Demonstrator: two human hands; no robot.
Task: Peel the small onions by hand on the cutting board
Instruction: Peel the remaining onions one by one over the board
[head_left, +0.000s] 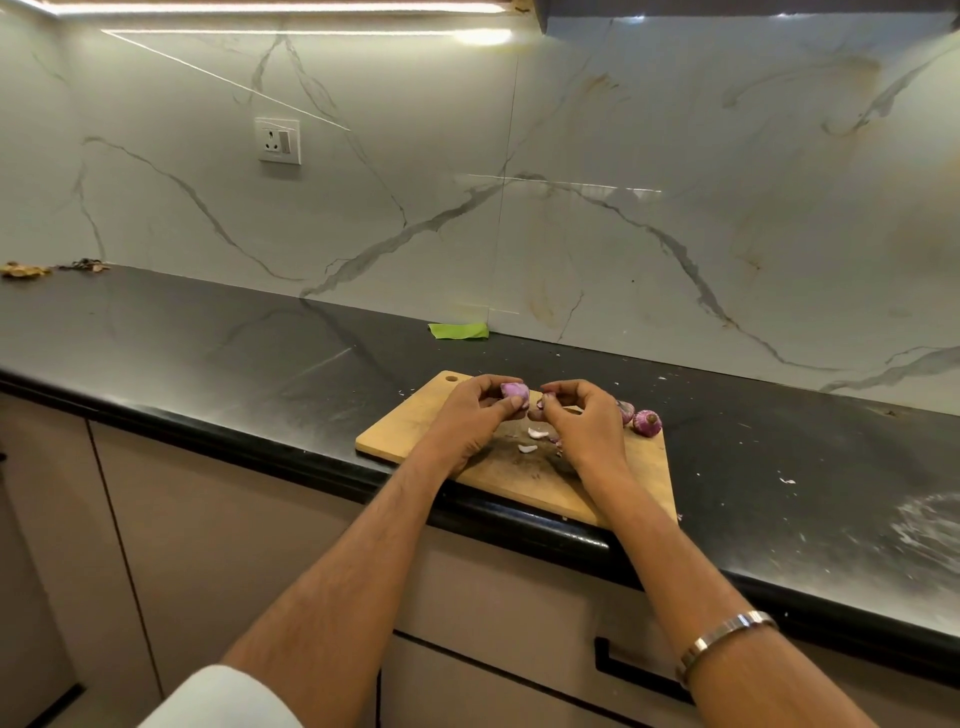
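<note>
A wooden cutting board (415, 423) lies on the black counter near its front edge. Above the board my left hand (480, 413) holds a small purple onion (514, 391) between thumb and fingers. My right hand (582, 421) is just right of it, its fingertips pinching a bit of purple peel (546, 400). Two more small onions rest at the board's far right: one whole (647, 423), one partly hidden behind my right hand (626, 411). Pale peel pieces (537, 432) lie on the board between my hands.
The black counter (234, 353) stretches left and right, backed by a marble wall. A green cloth or paper (458, 330) lies at the wall behind the board. Dry scraps (26, 269) sit at the far left. White smears (930, 530) mark the counter at right.
</note>
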